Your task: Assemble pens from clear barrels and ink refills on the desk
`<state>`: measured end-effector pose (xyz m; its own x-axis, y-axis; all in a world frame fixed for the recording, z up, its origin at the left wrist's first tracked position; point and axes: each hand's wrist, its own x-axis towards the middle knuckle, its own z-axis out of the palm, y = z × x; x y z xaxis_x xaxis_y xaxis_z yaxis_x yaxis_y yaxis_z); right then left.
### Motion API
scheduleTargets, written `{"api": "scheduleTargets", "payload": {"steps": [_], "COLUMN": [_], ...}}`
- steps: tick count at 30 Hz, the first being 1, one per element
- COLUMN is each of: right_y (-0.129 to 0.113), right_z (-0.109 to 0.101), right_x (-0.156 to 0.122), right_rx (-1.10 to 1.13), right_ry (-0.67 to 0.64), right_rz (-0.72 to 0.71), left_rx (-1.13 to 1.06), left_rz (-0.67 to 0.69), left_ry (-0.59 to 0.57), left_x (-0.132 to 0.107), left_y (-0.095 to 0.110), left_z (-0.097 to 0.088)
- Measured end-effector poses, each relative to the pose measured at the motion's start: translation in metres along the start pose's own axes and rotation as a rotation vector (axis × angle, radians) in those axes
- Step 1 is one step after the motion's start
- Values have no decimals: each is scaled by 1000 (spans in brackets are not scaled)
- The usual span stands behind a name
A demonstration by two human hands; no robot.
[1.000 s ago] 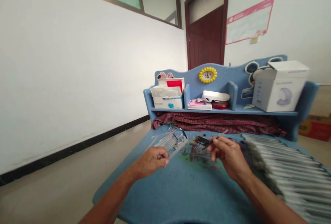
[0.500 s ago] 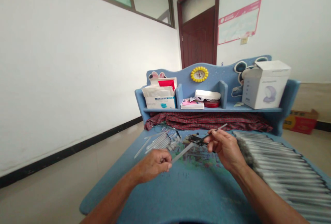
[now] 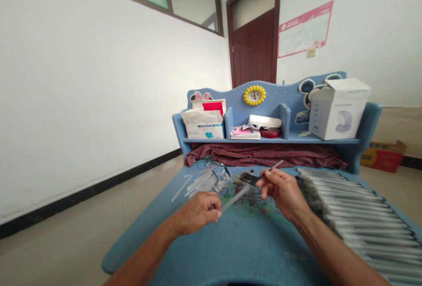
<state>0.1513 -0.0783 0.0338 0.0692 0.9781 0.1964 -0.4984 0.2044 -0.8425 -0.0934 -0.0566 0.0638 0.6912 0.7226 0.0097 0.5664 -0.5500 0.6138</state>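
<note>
My left hand (image 3: 201, 213) is closed around the near end of a translucent plastic tube (image 3: 236, 198), which points up and to the right over the blue desk (image 3: 204, 251). Between the fingertips of my right hand (image 3: 285, 192) is a thin rod (image 3: 277, 165) with a pale upper end; its lower part looks dark and sits close to the far end of the tube. Whether the two touch I cannot tell. Beyond them lie small black pieces (image 3: 247, 177). A loose pile of clear tubes (image 3: 202, 182) rests past my left hand.
Many pale tubes with dark ends (image 3: 359, 207) lie in a row at the right. Behind, a checked cloth (image 3: 250, 155) is tucked under a blue shelf (image 3: 296, 141). The shelf carries a mask box (image 3: 206, 130), a white carton (image 3: 339, 110) and a red tin (image 3: 270, 133).
My right hand has shifted slightly left and down with the thin rod, whose pale tip is lower. My left hand has barely moved, still holding the tube.
</note>
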Motion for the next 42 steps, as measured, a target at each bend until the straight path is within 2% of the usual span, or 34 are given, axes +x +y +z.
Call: {"api": "scheduleTargets", "payload": {"steps": [3,8,10,14,21,25,29,31,34,36,39,42], "right_y": [-1,1,3,7,11,13,10,8,2,-3,-8,-8], "right_z": [-1,0,3,10,10,13,14,14,11,6,-8,-27], "right_x": [1,1,-1,-5,-4,-5,-6,-6,-4,-1,7,17], "right_rx": [0,28,5,-87,-145,-185,-264,-313,-350,-346,-400,-729], "right_ry": [1,19,-18,-124,-159,-158,-137,-137,-144,-101,72,231], "right_rz": [1,11,39,72,33,17,-21,-31,-48,-78,-159,-184], "left_rx": [-62,-341,-411,-433,-516,-446,-393,-484,-647,-705,-830,-990], "left_rz": [-6,-82,-103,-101,-79,-84,25,105,148,138,90,59], "left_ry": [-16,-82,-94,-83,-25,-22,-2,25,42,62,130,163], "left_x": [2,5,7,14,29,36,46,53,64,70,75,75], "left_y": [-1,-1,0,3,7,9,20,30,42,46,40,26], "left_z": [3,9,11,15,28,34,32,33,36,39,42,41]}}
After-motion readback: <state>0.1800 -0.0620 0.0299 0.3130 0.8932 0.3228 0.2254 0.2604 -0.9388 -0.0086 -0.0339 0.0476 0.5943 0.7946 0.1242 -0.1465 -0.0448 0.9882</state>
